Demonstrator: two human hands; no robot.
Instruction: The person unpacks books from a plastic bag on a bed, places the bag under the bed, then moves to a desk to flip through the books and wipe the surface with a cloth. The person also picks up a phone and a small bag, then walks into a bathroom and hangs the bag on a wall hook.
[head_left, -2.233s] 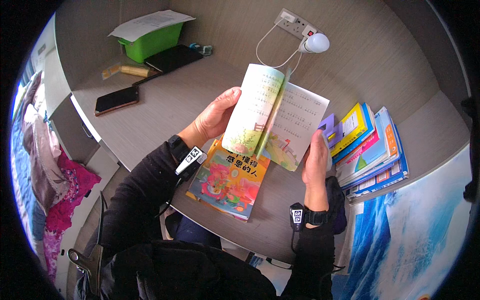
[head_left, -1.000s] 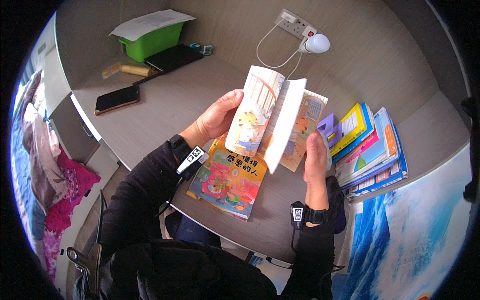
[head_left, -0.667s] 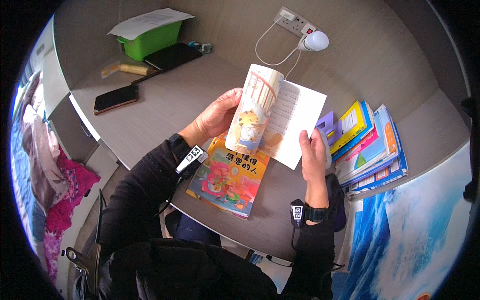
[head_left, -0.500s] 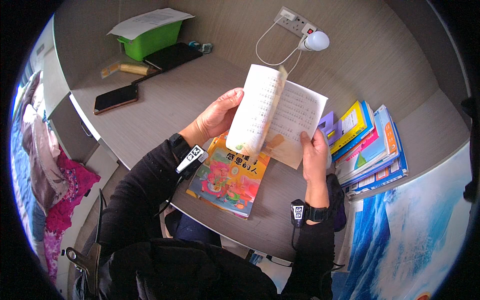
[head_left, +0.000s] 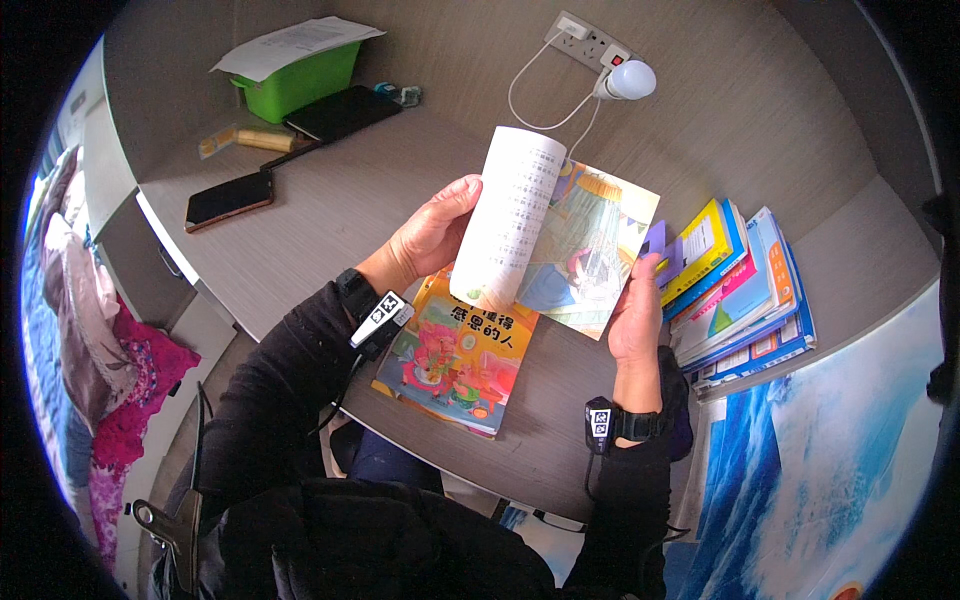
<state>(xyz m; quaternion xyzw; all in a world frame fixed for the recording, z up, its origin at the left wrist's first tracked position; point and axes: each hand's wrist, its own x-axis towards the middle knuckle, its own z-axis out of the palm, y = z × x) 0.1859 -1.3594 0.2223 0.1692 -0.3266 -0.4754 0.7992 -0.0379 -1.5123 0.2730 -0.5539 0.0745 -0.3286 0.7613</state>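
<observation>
An open picture book [head_left: 588, 245] is held up above the desk, its left pages curled over and printed with text, its right page a coloured illustration. My left hand [head_left: 437, 225] grips the book's left edge, thumb at the curled pages and fingers hidden behind. At the lower right edge, my right hand [head_left: 634, 312] supports the book, its thumb raised beside the edge and its other fingers mostly out of sight. Below the open book, a stack of orange-covered picture books [head_left: 455, 355] lies on the desk, its top partly covered.
On the grey desk [head_left: 330, 225] lie a phone [head_left: 229, 200] and a black flat device [head_left: 343, 113], near a green bin [head_left: 305, 85] topped with papers. Several books [head_left: 745, 295] lean at the right. A bulb [head_left: 631, 80] and cables hang from the wall socket [head_left: 592, 42].
A page has turned: the right side shows a coloured illustration in place of a text page. My right thumb has come off the page to the book's edge. My left hand has barely moved.
</observation>
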